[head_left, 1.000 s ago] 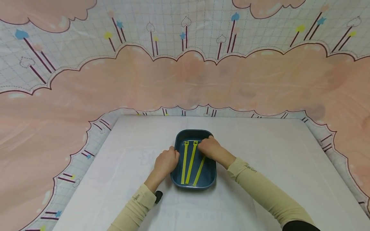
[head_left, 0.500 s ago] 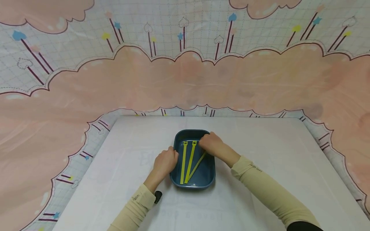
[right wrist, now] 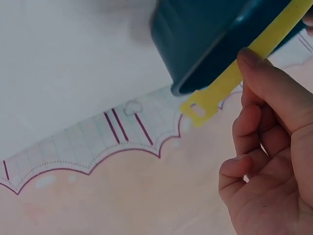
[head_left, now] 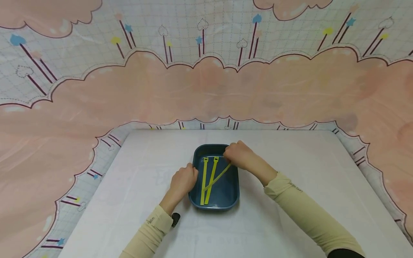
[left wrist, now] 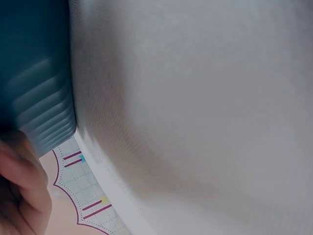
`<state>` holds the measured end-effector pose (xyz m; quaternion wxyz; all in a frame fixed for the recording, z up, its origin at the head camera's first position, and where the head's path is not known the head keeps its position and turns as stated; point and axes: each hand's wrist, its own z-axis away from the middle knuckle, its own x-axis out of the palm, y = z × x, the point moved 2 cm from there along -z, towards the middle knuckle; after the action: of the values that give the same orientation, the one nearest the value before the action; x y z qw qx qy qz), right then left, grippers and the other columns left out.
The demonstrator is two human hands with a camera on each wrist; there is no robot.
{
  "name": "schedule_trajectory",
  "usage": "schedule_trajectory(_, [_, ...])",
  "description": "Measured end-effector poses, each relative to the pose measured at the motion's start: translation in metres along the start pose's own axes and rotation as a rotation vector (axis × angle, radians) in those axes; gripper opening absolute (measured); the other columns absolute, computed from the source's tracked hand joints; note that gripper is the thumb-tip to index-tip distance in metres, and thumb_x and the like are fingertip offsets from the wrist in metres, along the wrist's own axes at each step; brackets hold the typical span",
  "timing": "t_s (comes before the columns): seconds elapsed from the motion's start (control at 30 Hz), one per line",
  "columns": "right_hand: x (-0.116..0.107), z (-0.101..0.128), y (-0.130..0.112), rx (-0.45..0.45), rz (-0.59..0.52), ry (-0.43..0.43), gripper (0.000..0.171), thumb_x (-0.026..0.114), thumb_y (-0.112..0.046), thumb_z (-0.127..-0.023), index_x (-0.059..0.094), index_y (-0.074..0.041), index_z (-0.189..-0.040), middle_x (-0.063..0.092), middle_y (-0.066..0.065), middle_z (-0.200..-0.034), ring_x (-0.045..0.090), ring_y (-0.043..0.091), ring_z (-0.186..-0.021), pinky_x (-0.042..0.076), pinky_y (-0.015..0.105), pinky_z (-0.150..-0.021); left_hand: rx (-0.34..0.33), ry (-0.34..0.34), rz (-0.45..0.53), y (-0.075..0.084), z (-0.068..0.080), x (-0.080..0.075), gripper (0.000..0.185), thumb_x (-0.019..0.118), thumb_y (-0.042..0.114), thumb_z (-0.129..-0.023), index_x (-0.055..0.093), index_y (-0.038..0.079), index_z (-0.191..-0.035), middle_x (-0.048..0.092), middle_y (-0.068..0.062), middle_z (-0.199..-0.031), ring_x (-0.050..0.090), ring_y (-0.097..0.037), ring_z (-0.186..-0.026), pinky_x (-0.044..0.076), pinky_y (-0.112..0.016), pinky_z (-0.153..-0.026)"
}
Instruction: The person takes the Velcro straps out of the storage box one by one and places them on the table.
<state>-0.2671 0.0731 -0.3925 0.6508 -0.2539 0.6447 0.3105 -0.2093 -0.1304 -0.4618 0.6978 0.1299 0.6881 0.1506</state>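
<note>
Right wrist view: fingers of R hand (head_left: 241, 156) pinch flat yellow strip (right wrist: 279, 34) w/ slotted end, slanting over blue tray (head_left: 227, 190); 2 similar strips (head_left: 204, 175) inside. L hand (head_left: 183, 181) grips L rim. Worktop (head_left: 300, 161) spreads wide L & R, edges well off.

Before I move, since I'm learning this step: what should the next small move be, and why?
Probably raise the right grip so the pinched yellow strip clears the blue tray: its free end appears to overlap the other two strips, while the left grip holds the tray's side.
</note>
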Motion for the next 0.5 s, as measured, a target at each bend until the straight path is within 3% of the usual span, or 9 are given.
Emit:
schedule_trajectory(0.2, [-0.012, 0.010, 0.009, 0.016, -0.100, 0.050, 0.005, 0.077, -0.009, -0.082, 0.075, -0.014, -0.083, 0.067, -0.001, -0.080, 0.058, 0.019, -0.078, 0.046, 0.038, -0.075, 0.001, -0.003, 0.003, 0.001, 0.000, 0.000, 0.026, 0.046, 0.022, -0.100, 0.057, -0.001, -0.091, 0.048, -0.008, -0.063, 0.049, -0.020, -0.053, 0.039, -0.029, -0.048])
schedule_trajectory(0.5, [-0.025, 0.032, 0.027, 0.085, -0.374, 0.185, 0.006, 0.076, -0.007, -0.083, 0.071, -0.009, -0.084, 0.064, 0.001, -0.081, 0.056, 0.019, -0.077, 0.049, 0.035, -0.074, 0.001, -0.004, 0.008, 0.000, -0.001, 0.000, 0.026, 0.046, 0.022, -0.100, 0.057, -0.001, -0.091, 0.049, -0.008, -0.064, 0.050, -0.020, -0.053, 0.040, -0.031, -0.048])
